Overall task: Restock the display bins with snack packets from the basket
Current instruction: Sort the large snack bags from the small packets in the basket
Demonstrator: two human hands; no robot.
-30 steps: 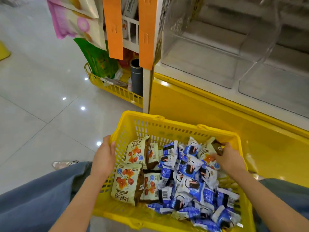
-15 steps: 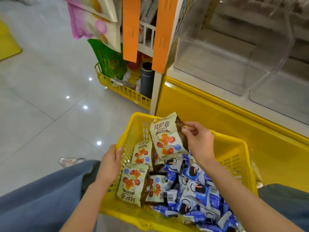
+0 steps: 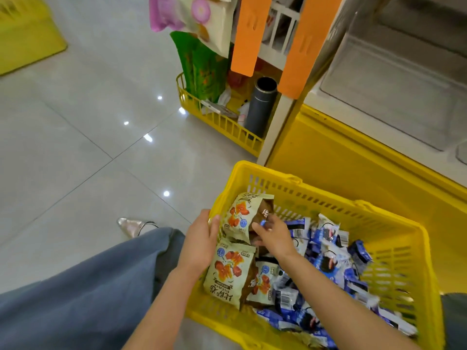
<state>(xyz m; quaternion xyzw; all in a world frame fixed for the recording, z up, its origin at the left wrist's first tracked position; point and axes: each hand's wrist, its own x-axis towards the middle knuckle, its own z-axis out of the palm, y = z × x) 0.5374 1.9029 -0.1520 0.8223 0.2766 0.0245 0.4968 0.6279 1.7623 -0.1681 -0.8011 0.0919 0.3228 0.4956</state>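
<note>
Btm edge cuts basket [image 3: 328,202]; blue packets [image 3: 328,258] blurred at right.

Right hand [image 3: 274,236]: you bring it down beside your left hand [image 3: 202,238].
Beige packet [image 3: 240,213]: you now hold it lower, inside the basket [image 3: 328,195].

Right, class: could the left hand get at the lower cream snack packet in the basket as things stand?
Probably yes. The lower cream packet lies uncovered right beside the left hand, which only holds the yellow basket's rim; the right hand grips the upper packet.
</note>
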